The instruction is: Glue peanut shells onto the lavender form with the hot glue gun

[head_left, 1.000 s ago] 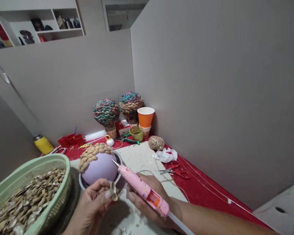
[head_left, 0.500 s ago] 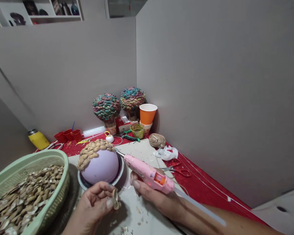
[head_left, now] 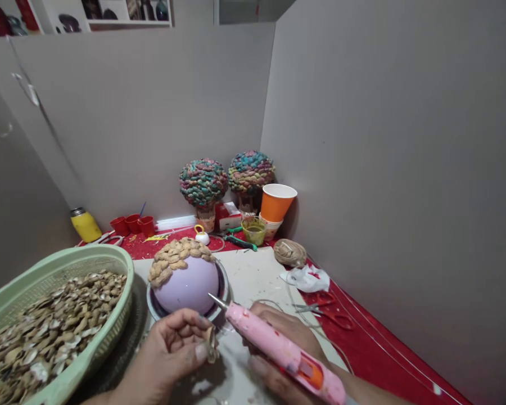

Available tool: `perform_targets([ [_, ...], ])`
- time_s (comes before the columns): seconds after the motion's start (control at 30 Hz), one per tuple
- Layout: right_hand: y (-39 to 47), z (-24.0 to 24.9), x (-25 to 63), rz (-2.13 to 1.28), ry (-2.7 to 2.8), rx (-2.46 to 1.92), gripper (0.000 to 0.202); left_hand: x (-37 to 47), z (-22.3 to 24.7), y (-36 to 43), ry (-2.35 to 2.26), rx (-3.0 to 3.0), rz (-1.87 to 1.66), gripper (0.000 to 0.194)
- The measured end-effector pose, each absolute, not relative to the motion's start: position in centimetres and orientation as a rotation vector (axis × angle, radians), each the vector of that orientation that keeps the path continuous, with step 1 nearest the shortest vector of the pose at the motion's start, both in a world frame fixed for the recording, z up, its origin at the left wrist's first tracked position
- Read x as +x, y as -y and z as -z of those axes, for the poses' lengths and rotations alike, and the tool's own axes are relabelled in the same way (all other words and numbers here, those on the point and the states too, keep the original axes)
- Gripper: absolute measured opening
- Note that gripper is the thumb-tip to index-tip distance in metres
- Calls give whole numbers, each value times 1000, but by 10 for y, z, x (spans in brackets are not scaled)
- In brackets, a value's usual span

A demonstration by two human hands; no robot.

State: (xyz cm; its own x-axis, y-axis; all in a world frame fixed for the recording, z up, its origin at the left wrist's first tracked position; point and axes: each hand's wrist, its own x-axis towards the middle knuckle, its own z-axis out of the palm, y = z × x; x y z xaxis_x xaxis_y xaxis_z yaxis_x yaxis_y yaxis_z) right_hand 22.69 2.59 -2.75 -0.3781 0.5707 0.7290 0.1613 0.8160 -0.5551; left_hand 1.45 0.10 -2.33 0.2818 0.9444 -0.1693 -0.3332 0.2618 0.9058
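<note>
Lilac ball (head_left: 189, 286), upper part covered with overlapping peanut shells (head_left: 177, 256), sits in a round bowl (head_left: 225, 281) left of centre in the lower half of the frame. Left hand (head_left: 172, 349), below the ball: pinches a single shell half (head_left: 212, 344) between thumb and fingers. Right hand (head_left: 282, 343), lower centre: closed around a pink hot glue gun (head_left: 270, 340), its metal nozzle directed up and left, near the ball's lower right side. Green plastic basket (head_left: 129, 281), lower left: holds many loose shells. Upright behind the ball, near the wall corner: two multicoloured shell-covered balls on cup-like bases (head_left: 203, 183) (head_left: 251, 173). Beside these, an orange paper cup (head_left: 277, 205) and a stained yellowish cup (head_left: 253, 232). Right of centre: twine ball (head_left: 290, 253), crumpled white plastic (head_left: 307, 278) and red-handled scissors (head_left: 339, 320). Far left of the table (head_left: 253, 273): yellow bottle (head_left: 85, 226), tilted, and three red cups (head_left: 132, 224).
</note>
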Motion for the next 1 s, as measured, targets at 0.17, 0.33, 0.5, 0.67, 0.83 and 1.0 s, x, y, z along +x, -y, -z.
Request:
perform_targets([
  [0.17, -34, 34, 228, -320, 1983, -516, 17, 12, 44, -5, -905, 1150, -1114, 32],
  [0.33, -45, 51, 231, -302, 2003, -485, 23, 9, 54, -12, -952, 1261, -1143, 32],
  [0.5, -51, 61, 233, -305, 2035, -569, 31, 11, 54, -19, -920, 1047, -1308, 37],
  [0.67, -54, 66, 232, -328, 2043, -470, 42, 12, 37, -10, -899, 881, -1287, 35],
  [0.83, -51, 62, 234, -376, 2059, -501, 42, 9, 14, -4, -888, 788, -1191, 32],
  [1.0, -48, 51, 232, -316, 2047, -408, 35, 8, 7, -7, -885, 755, -1188, 31],
])
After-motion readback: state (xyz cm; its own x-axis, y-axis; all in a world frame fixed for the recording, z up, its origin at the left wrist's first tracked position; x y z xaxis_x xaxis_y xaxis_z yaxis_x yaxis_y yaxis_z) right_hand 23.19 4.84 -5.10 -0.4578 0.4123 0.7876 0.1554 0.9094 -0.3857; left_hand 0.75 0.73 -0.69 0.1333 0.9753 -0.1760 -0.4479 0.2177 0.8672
